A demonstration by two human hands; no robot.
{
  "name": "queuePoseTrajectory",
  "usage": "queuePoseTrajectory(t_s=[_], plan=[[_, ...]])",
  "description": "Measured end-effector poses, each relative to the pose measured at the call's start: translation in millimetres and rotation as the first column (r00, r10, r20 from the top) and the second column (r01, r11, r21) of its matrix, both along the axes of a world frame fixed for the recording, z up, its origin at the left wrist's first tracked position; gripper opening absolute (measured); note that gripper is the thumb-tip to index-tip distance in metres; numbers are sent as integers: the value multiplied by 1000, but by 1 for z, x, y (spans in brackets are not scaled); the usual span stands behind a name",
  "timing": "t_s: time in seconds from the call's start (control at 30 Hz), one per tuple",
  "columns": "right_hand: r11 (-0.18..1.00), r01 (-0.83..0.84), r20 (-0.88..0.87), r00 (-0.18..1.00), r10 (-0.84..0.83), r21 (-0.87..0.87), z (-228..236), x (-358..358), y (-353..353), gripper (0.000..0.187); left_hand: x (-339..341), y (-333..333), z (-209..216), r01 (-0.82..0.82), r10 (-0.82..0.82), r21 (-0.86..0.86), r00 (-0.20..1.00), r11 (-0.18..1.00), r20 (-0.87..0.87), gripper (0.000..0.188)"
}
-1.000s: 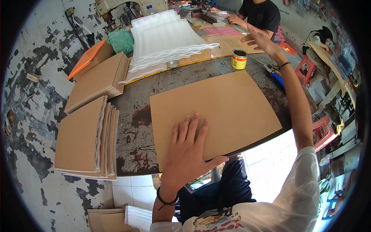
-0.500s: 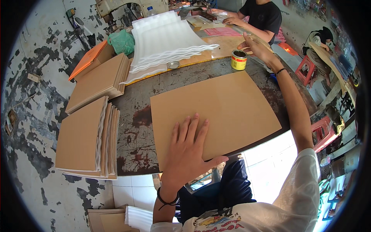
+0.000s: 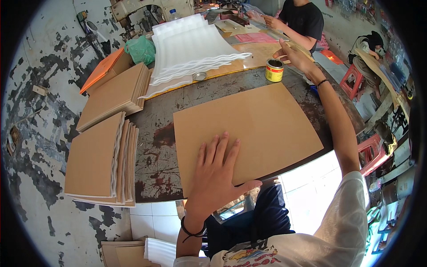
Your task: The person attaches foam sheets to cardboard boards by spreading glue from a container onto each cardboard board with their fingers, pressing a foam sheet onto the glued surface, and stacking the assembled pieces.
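At the left, a stack of cardboard panels layered with white foam (image 3: 91, 160) sits at the edge of the dark table (image 3: 153, 173). White foam sheets (image 3: 189, 44) lie toward the back. The left hand (image 3: 215, 175) rests flat, fingers spread, on a brown cardboard sheet (image 3: 267, 124) at the table's near edge. Behind the sheet stands an open yellow-and-red tin (image 3: 274, 74). Just beside it hovers the right hand (image 3: 299, 60), fingers loosely bent; whether it grips anything cannot be told.
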State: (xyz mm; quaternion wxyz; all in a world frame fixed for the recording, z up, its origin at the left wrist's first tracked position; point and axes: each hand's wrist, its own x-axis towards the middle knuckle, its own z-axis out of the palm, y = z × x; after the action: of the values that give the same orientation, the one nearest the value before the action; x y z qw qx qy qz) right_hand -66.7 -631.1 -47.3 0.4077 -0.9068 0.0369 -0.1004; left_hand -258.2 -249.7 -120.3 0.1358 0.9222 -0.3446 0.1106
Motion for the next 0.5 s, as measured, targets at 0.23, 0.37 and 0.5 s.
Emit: queuePoseTrajectory(t_s=[0.23, 0.37, 0.5], plan=[[999, -30, -23, 999, 30, -14, 1, 6, 2, 80, -2, 2, 3, -14, 14, 14, 1000, 1000, 5, 111], [1000, -6, 136, 991, 4, 16, 52, 41, -56, 82, 2, -3, 1, 19, -19, -1, 1000, 1000, 2, 111], [985, -154, 408, 906, 108, 82, 156, 26, -19, 78, -1, 4, 2, -28, 28, 27, 1000, 999, 5, 110]])
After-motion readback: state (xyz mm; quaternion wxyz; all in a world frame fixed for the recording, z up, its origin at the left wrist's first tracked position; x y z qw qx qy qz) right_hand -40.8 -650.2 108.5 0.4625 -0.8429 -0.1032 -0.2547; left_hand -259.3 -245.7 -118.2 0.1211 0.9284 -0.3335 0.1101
